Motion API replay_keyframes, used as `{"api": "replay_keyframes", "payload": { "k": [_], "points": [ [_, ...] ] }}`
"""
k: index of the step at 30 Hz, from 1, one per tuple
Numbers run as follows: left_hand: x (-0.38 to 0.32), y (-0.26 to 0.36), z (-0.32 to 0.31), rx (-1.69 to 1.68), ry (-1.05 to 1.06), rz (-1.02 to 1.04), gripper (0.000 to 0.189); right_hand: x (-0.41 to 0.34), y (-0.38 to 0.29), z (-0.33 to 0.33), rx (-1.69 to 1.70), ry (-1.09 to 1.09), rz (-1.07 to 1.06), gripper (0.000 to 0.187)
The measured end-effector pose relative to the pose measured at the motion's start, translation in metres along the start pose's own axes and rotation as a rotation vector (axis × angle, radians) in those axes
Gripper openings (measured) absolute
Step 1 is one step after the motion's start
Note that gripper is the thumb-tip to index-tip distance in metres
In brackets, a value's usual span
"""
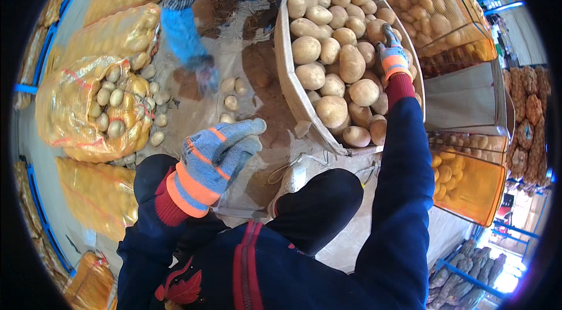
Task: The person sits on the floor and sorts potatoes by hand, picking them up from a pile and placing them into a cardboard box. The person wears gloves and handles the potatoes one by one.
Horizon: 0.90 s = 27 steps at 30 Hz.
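A large carton (287, 73) heaped with potatoes (351, 63) stands ahead of me, right of centre. My right hand (393, 55), in a grey-blue and orange work glove, reaches over its right side and touches the potatoes; whether its fingers grip one cannot be told. My left hand (219, 154), in a matching glove, is raised above the floor left of the carton, its fingers together and bent towards the thumb, with no potato visible in it. A few small potatoes (231, 103) lie on the floor sheet beyond it. At the left, an open yellow mesh sack (66, 104) spills small potatoes.
Opposite me, a co-worker's blurred gloved hand (206, 75) is low over the floor sheet. More filled yellow sacks (99, 191) line the left. Mesh-covered boxes of potatoes (474, 178) stand along the right. Cord (303, 158) lies by the carton's near corner, close to my knees.
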<state>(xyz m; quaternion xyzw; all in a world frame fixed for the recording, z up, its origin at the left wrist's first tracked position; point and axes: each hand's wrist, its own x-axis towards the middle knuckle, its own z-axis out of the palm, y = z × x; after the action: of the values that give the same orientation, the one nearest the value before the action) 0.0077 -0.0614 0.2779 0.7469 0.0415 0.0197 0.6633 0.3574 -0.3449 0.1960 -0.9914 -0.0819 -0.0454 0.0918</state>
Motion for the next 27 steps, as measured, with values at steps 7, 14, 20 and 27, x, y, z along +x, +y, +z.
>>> {"api": "replay_keyframes", "payload": {
  "k": [7, 14, 20, 27],
  "points": [
    [-0.037, 0.014, -0.043, 0.229, 0.481, 0.311, 0.024, -0.057, -0.023, -0.025, 0.345, 0.234, -0.398, 0.032],
    [-0.159, -0.055, -0.139, 0.893, 0.709, 0.353, 0.025, -0.235, -0.119, -0.043, 0.671, -0.384, -0.706, 0.028],
    [-0.319, -0.202, -0.140, 0.284, 0.939, -0.589, 0.026, -0.270, -0.146, -0.027, 0.499, -0.656, -0.629, 0.025],
    [-0.411, -0.337, -0.026, -0.366, 0.839, -1.256, 0.035, -0.264, -0.134, 0.029, 0.702, -0.789, -0.430, 0.031]
  ]
}}
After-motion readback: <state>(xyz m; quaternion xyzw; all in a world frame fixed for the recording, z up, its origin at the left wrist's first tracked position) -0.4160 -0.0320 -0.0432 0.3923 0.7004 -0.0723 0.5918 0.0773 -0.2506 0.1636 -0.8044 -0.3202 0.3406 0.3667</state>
